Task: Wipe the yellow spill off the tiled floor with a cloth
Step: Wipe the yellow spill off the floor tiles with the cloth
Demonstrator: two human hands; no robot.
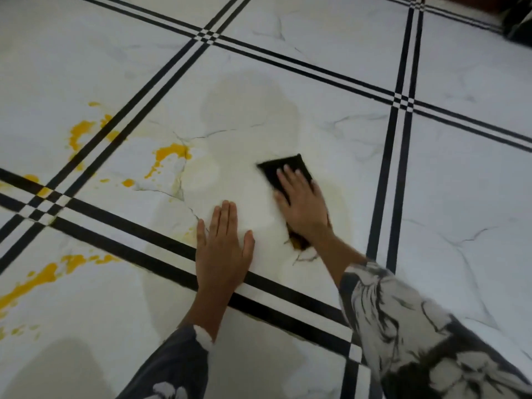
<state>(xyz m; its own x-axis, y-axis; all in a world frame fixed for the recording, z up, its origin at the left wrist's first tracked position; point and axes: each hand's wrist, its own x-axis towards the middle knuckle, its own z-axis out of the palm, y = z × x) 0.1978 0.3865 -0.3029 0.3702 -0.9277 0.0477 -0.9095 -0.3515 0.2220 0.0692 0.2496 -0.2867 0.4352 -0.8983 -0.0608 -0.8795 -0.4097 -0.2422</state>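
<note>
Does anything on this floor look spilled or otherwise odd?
Yes. Bright yellow spill lies in patches on the tiles left of the left hand. A pale yellowish smear surrounds the dark cloth under the right hand.

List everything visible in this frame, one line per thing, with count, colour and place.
tiled floor: one, white marble-look tiles with black double stripes, fills the view
yellow spill: several splashes, bright yellow, left side, some across the stripes
wet smear: one patch, pale yellowish, centre tile around the hands
cloth: one, black, flat on the centre tile
dark object: one, blackish, top right corner, cut off; cannot tell what it is
sleeves: two, dark-and-white pattern, bottom of view
left hand: one, flat on the floor, fingers straight, left of the cloth
right hand: one, pressing flat on the cloth
</note>
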